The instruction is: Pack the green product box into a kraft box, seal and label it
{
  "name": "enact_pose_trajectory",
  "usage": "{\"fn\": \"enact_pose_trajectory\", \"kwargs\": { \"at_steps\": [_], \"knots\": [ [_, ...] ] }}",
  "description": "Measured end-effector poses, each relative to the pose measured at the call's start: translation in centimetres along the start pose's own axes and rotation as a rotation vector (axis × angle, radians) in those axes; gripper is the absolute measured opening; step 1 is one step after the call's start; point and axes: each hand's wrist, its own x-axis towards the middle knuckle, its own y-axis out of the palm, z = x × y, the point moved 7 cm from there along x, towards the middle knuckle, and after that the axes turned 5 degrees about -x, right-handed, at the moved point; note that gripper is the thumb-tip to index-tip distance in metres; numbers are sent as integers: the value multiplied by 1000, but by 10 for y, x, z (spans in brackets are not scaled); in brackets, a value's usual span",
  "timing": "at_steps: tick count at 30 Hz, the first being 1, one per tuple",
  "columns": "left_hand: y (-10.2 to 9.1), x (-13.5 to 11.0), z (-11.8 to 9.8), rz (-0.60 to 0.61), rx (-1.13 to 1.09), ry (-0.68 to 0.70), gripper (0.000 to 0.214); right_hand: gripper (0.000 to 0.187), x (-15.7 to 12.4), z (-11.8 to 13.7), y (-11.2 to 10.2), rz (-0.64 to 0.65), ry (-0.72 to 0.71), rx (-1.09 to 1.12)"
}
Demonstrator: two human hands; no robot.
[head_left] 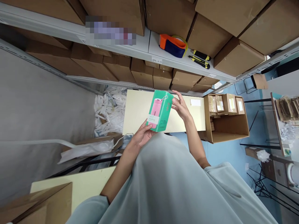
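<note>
A green product box (166,113) with a picture of a pink bottle on its front is held up over the cream table (137,109), leaning slightly. My left hand (144,134) grips its lower left corner, thumb on the front and fingers beneath. At the box's upper right side is my right hand (179,105), its fingers spread and loosely curved. Those fingertips are beside the box edge; whether they touch it I cannot tell. On the table to the right lies a white slip of paper (195,102).
An open carton (243,126) holding several small boxes stands right of the table. Shelving (140,74) with brown cartons crosses above, bearing an orange-blue tape dispenser (174,46) and yellow-black utility knives (199,59). White packaging (108,109) is heaped at the left.
</note>
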Motion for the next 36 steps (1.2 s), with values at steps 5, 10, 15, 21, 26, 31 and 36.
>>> {"fn": "enact_pose_trajectory", "kwargs": {
  "at_steps": [5,10,15,21,26,31,36],
  "knots": [
    [-6,3,12,-7,-209,-155,44,83,2,-4,2,20,14,103],
    [5,6,7,-38,-50,-85,52,71,6,-6,-14,-174,35,-14],
    [11,9,1,-127,133,84,74,72,4,-11,-23,-265,36,-103],
    [6,10,13,-123,24,26,51,71,-4,-2,-29,-79,-21,-32],
    [11,3,31,-185,-183,-173,35,76,-8,-6,-40,4,-33,63],
    [32,7,39,-250,-167,-226,35,67,-4,-17,-53,-131,-18,27],
    [40,18,44,-412,-164,-164,27,64,2,-21,-67,-217,-10,-29]
  ]
}}
